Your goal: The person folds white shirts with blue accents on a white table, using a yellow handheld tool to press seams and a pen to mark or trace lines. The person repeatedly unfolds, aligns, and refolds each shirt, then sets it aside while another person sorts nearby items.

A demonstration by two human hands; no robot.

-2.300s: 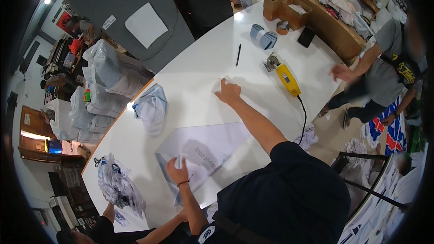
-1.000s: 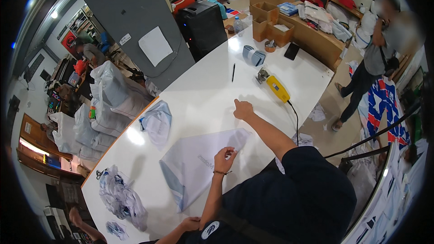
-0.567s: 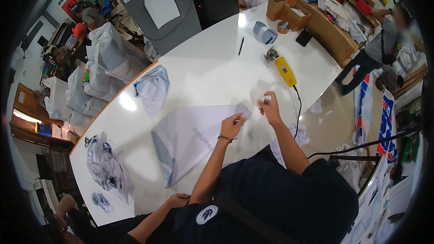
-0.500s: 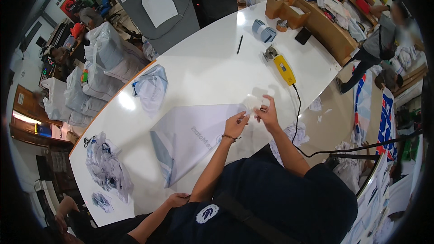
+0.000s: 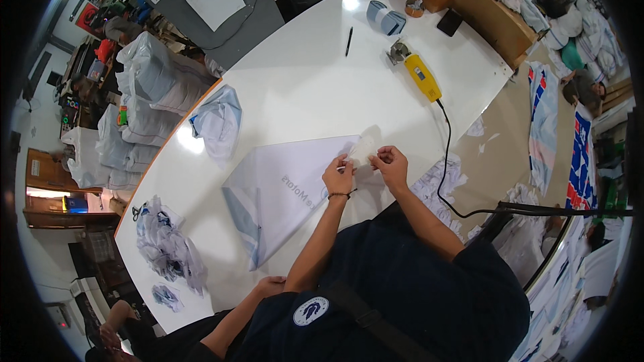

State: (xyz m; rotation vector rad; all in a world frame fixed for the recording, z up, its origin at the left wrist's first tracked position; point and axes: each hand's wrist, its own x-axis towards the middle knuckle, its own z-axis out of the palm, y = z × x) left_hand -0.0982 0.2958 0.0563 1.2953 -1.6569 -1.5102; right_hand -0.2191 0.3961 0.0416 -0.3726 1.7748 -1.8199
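Observation:
My left hand, a bracelet at its wrist, is closed in a pinch with a small white bit showing at its fingertips. My right hand is also pinched, touching the edge of a thin, pale, translucent piece between both hands. Its exact kind cannot be made out. Just left of my hands, a folded white fabric piece with grey lettering and a blue-grey end lies flat on the white table.
Further off lie a yellow corded electric cutter, a pen, a rolled grey strip, a phone and a tape roll. Crumpled fabric and folded cloth sit left. A co-worker's hand rests at the near edge.
My right hand has come down, its fingers drawn together from a spread pose onto the translucent piece. My left hand has shifted slightly left. The view has tilted a little.

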